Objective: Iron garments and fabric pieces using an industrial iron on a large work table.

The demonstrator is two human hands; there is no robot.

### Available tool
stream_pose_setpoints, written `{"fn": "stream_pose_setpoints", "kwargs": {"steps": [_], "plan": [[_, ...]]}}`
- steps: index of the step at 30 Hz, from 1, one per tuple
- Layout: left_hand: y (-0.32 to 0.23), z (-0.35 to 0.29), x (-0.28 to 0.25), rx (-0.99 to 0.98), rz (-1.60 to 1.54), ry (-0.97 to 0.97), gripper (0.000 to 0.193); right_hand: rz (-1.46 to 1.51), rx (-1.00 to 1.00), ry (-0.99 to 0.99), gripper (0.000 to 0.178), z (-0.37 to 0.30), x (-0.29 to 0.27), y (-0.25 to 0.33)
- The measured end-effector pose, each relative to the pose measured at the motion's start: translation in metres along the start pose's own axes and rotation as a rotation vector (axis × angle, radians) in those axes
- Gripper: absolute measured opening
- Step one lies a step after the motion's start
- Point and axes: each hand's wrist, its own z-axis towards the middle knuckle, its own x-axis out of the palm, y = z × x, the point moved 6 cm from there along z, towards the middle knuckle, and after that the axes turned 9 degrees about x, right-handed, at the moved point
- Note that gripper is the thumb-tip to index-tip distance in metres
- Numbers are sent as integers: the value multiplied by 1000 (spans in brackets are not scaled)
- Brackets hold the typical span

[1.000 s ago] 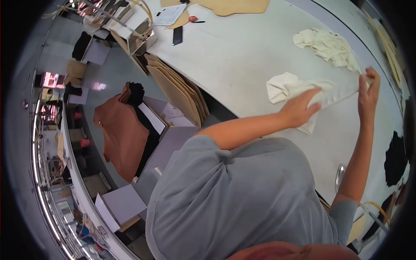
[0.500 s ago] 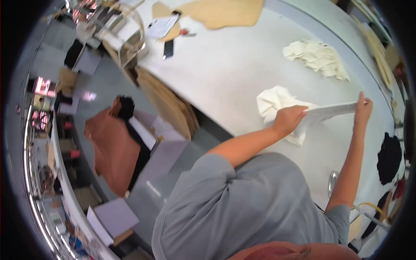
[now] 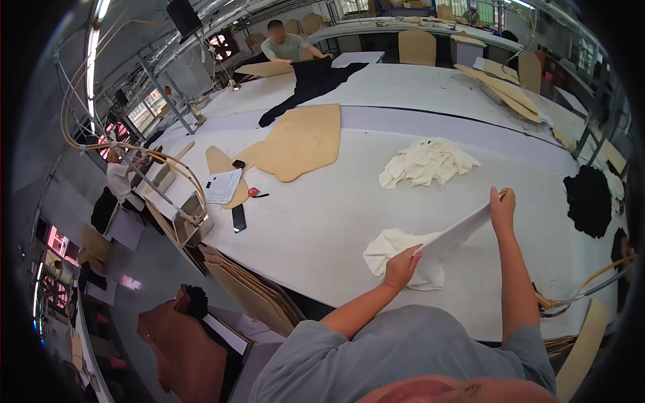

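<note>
Left grip (image 3: 401,267): closed on the near end of a stretched edge of white cloth (image 3: 435,260), thumb on top. Right grip (image 3: 502,207): pinching the other end of that edge, farther out and to the right. Span between the two is pulled straight, sloping up from left to right in view. Rest of the cloth hangs below that edge, with a loose, crumpled part lying on the white worktop (image 3: 316,235) beside and beyond my left grip.

Second cloth pile (image 3: 430,161), cream and rumpled, sits beyond the first, apart from both grips. Left of that: big tan flat piece (image 3: 302,144), white sheet (image 3: 223,188) over smaller tan pieces, a small red-and-black item (image 3: 254,193) (too small to tell what), then a dark phone (image 3: 238,218) nearer me. Metal box (image 3: 193,227) at the left edge of the worktop, stack of tan boards (image 3: 252,285) below that edge. Black cloth heap (image 3: 586,201) toward the right end.

Across from me, a co-worker (image 3: 285,48) stands at the far side with both arms reaching toward black fabric (image 3: 312,80). Brown sheet material (image 3: 185,352) low on my left, off the worktop.
</note>
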Motion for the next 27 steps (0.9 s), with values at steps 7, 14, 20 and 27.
{"fn": "stream_pose_setpoints", "kwargs": {"steps": [7,14,20,27], "plan": [[-38,129,-159,484,73,-157,28,626,-443,-130,21,-7,-44,137],[17,30,-115,-66,93,336,43,368,28,-1,28,-65,27,37],[24,-116,-38,-117,-129,403,62,415,-113,141,26,-139,-15,-103],[-18,-207,49,207,317,549,68,-398,-377,206,44,-184,-155,-216]]}}
